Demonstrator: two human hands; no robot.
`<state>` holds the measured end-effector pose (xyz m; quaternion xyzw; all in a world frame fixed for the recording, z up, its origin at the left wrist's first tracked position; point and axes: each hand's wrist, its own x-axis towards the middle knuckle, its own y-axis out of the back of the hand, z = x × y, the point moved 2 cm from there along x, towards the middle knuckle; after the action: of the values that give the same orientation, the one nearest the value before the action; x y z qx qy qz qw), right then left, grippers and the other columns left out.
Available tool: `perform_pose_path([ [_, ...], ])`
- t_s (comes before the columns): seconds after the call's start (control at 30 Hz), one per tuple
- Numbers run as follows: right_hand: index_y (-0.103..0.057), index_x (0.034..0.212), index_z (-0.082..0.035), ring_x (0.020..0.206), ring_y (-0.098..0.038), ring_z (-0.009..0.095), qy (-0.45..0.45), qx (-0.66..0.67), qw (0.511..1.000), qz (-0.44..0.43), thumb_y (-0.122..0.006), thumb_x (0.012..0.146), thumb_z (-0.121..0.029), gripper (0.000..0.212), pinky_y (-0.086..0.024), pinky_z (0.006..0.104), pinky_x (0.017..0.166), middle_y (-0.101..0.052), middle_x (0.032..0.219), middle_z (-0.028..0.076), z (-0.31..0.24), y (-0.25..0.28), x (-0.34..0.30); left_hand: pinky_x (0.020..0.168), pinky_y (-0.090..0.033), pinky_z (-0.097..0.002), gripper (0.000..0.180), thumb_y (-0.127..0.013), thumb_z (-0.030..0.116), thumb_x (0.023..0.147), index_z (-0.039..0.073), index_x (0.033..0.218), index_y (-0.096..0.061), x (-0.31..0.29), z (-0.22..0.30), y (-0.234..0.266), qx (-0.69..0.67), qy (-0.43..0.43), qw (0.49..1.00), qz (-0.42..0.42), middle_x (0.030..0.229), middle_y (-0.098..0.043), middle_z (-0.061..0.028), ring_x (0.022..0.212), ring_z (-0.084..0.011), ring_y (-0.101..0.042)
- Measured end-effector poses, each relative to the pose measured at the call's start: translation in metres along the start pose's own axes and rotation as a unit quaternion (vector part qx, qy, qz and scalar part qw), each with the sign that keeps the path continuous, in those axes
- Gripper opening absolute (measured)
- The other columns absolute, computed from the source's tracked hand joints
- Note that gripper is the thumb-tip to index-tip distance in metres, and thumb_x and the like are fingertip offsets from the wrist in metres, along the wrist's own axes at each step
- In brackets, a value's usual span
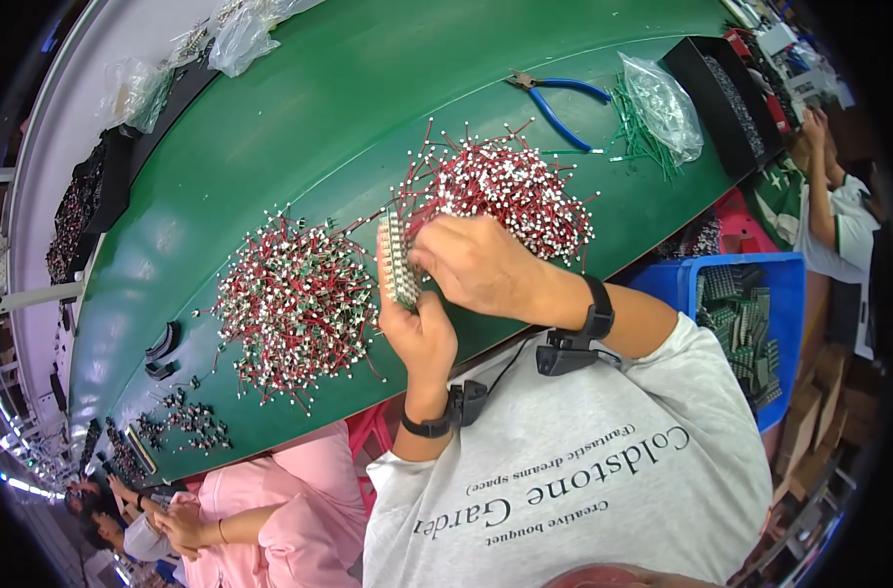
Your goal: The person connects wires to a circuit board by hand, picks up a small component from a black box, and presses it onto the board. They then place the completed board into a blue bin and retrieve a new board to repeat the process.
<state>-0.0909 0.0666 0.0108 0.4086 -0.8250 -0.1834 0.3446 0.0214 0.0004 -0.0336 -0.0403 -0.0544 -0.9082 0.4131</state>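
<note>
My left hand (pixel 422 341) grips a narrow circuit-board panel (pixel 392 260), pale along its edge and lined with rows of small white connectors. The panel stands upright above the table, between two heaps of short red wires with white plugs. Against the panel's right side, the fingers of my right hand (pixel 476 265) are pinched together; what they hold is hidden behind them. The right heap of red wires (pixel 525 186) lies just beyond my right hand. To the left of my left hand spreads the other heap of wires (pixel 294 304), with green bits among the red.
On the green table (pixel 309 108) lie blue-handled pliers (pixel 564 118), thin green strips (pixel 647 147) and a clear plastic bag (pixel 662 108). A black tray (pixel 716 103) stands far right. Right of me, a blue bin (pixel 701 284) holds several panels. Small black parts (pixel 196 421) lie left, near a person in pink (pixel 280 490).
</note>
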Motion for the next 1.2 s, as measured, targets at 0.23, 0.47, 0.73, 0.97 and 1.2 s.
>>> perform_pose_path([
  [0.23, -0.057, 0.082, -0.001, 0.062, -0.060, 0.033, 0.007, 0.047, 0.999, 0.015, -0.067, 0.083, -0.007, 0.011, -0.048, 0.0416, 0.054, -0.058, 0.072, 0.014, -0.002, -0.020, -0.004, 0.102, -0.044, -0.0311, 0.072, -0.037, -0.016, 0.075, -0.005, 0.146, -0.036, -0.014, -0.007, 0.020, 0.022, 0.066, 0.998, 0.006, 0.136, -0.054, -0.0171, 0.119, -0.0208, -0.057],
  [0.47, -0.066, 0.086, -0.007, 0.073, -0.062, 0.032, -0.051, -0.091, 0.994, 0.029, -0.070, 0.083, -0.019, 0.014, -0.051, 0.0421, 0.062, -0.061, 0.081, 0.011, 0.033, -0.025, 0.048, 0.096, -0.054, -0.0425, 0.078, -0.035, -0.019, 0.076, 0.001, 0.151, -0.025, 0.005, 0.004, 0.072, -0.194, 0.041, 0.964, 0.179, 0.137, -0.049, -0.0174, 0.118, -0.0263, -0.057],
  [0.73, -0.062, 0.091, -0.006, 0.095, -0.056, 0.032, 0.009, -0.265, 0.958, -0.110, -0.070, 0.077, -0.011, 0.017, -0.051, 0.0441, 0.074, -0.056, 0.092, 0.010, 0.047, -0.074, 0.060, 0.095, -0.054, -0.0534, 0.057, -0.036, -0.019, 0.075, -0.005, 0.130, -0.045, 0.002, 0.024, 0.086, -0.236, 0.010, 0.943, 0.233, 0.123, -0.058, -0.0198, 0.104, -0.0270, -0.064],
  [0.97, -0.051, 0.093, 0.000, 0.068, -0.060, 0.033, -0.003, 0.056, 0.997, -0.060, -0.056, 0.087, -0.007, 0.011, -0.045, 0.0439, 0.061, -0.057, 0.070, 0.018, 0.062, -0.037, 0.051, 0.097, -0.053, -0.0560, 0.054, -0.038, -0.014, 0.077, -0.003, 0.128, -0.047, 0.003, 0.021, 0.097, -0.269, 0.017, 0.940, 0.211, 0.120, -0.059, -0.0163, 0.104, -0.0259, -0.063],
  [1.2, -0.054, 0.097, 0.000, 0.061, -0.049, 0.014, -0.170, 0.162, 0.969, -0.076, -0.047, 0.090, -0.011, 0.015, -0.040, 0.0337, 0.056, -0.050, 0.065, 0.005, 0.053, 0.023, 0.052, 0.095, -0.054, -0.0541, 0.056, -0.040, -0.015, 0.077, -0.003, 0.131, -0.046, 0.019, 0.023, 0.065, -0.301, 0.036, 0.941, 0.146, 0.121, -0.059, -0.0168, 0.104, -0.0273, -0.064],
])
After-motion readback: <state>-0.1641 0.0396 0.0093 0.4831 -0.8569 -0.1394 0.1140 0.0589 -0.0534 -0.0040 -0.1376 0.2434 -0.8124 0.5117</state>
